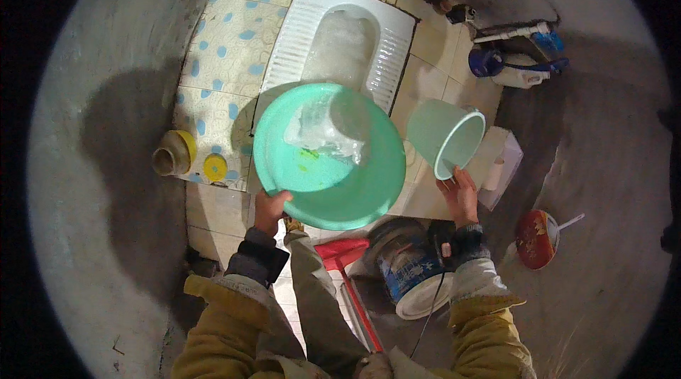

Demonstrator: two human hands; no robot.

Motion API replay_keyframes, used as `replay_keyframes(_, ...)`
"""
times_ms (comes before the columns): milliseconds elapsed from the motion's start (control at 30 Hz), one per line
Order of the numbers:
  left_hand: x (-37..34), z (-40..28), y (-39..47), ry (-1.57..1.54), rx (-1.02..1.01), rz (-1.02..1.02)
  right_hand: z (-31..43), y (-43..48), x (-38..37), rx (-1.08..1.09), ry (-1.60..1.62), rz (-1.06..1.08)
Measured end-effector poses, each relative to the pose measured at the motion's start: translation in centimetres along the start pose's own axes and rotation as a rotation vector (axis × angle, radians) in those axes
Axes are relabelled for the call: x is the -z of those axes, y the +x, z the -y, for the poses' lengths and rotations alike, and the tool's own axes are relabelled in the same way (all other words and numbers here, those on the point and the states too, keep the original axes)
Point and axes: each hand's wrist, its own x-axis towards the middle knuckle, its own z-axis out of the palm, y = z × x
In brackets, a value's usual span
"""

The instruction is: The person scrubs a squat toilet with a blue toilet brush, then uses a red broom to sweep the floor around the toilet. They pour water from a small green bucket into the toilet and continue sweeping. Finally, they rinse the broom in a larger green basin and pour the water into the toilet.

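Observation:
My left hand (272,211) grips the near left rim of a round green plastic basin (367,187). Inside the basin lies a wet, translucent whitish mass, perhaps plastic or water, with small bright green bits near it. Beyond the basin is a white ceramic squat toilet (290,33) with foamy water in its bowl; the basin overlaps its near end. My right hand (458,195) has its fingertips at the near rim of a pale green plastic bucket (439,131), which is tilted with its mouth towards the right and near side.
A red-headed dustpan or squeegee (343,254) and a blue-labelled bucket (412,275) stand near my legs. At right are a paper box (500,166), a red bowl-like container (533,239) and cleaning bottles (518,76). A yellow-rimmed jar (175,154) sits at left, beside a yellow lid (215,167).

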Motion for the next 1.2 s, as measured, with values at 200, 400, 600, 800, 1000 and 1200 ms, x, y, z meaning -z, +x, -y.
replay_keyframes(200, 3.6, 0.7, -4.1, -0.049, -0.059, -0.135, -5.6, -6.0, 4.8, -0.013, 0.204, -0.207)
replay_keyframes(400, 11.2, 3.0, -7.7, 0.164, -0.206, -0.105, -14.2, -13.6, 7.5, -0.171, 0.352, -0.302)
replay_keyframes(600, 18.1, 2.1, -12.6, 1.063, -0.836, 0.175, -19.0, -19.3, 6.6, -0.252, 0.392, -0.482)
replay_keyframes(800, 16.8, 3.1, -18.9, 1.024, -0.664, -0.107, -19.9, -27.0, 6.6, -0.272, 0.413, -0.441)
replay_keyframes(1000, 14.9, 3.5, -23.4, -0.256, -0.176, -0.084, -19.7, -35.4, 7.9, -0.231, 0.201, -0.413)
replay_keyframes(1200, 15.2, 4.4, -25.9, -0.313, -0.199, -0.085, -20.1, -38.4, 9.0, -0.263, 0.119, -0.365)
